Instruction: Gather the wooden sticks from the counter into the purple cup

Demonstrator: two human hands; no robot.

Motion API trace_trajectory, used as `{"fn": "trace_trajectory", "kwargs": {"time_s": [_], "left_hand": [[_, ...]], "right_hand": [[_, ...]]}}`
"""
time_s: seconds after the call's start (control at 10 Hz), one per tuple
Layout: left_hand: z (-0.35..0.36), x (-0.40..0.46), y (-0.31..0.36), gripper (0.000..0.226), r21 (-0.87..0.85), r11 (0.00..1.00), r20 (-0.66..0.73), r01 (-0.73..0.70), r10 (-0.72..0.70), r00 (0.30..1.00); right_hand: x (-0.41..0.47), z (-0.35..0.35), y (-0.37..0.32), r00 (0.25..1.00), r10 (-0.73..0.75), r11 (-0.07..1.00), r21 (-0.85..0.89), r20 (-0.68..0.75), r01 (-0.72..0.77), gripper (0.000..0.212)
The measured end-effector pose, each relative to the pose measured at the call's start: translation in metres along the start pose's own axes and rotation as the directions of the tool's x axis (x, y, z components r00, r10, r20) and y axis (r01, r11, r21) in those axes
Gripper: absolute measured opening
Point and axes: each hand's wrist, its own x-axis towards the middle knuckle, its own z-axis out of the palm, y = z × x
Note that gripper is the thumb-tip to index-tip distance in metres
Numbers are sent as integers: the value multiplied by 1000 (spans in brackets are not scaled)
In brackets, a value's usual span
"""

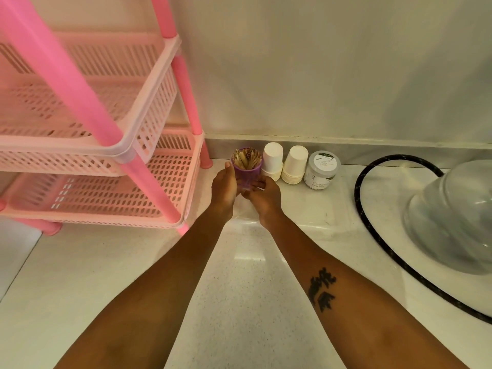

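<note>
A purple cup (247,173) stands upright near the back of the white counter, close to the wall. It is filled with several wooden sticks (246,157) that stand on end and poke above its rim. My left hand (225,186) wraps the cup's left side. My right hand (263,194) grips its lower right side and base. Both arms reach forward from the bottom of the view. No loose sticks show on the counter.
A pink tiered basket rack (101,145) stands left of the cup. Two stacks of upturned white paper cups (273,161) (295,165) and a white-lidded jar (322,169) sit to its right. A black hose (372,227) curves around a grey dome-shaped appliance (452,217).
</note>
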Motion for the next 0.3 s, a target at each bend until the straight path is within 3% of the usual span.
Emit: {"fn": "trace_trajectory", "kwargs": {"time_s": [0.2, 0.3], "left_hand": [[-4, -13, 6, 50, -12, 1000, 46, 20, -20, 999], [-5, -25, 9, 47, 77, 997, 22, -14, 13, 1000]], "right_hand": [[-8, -10, -6, 998, 17, 1000, -8, 58, -17, 55], [-19, -22, -14, 999, -2, 993, -121, 36, 7, 51]]}}
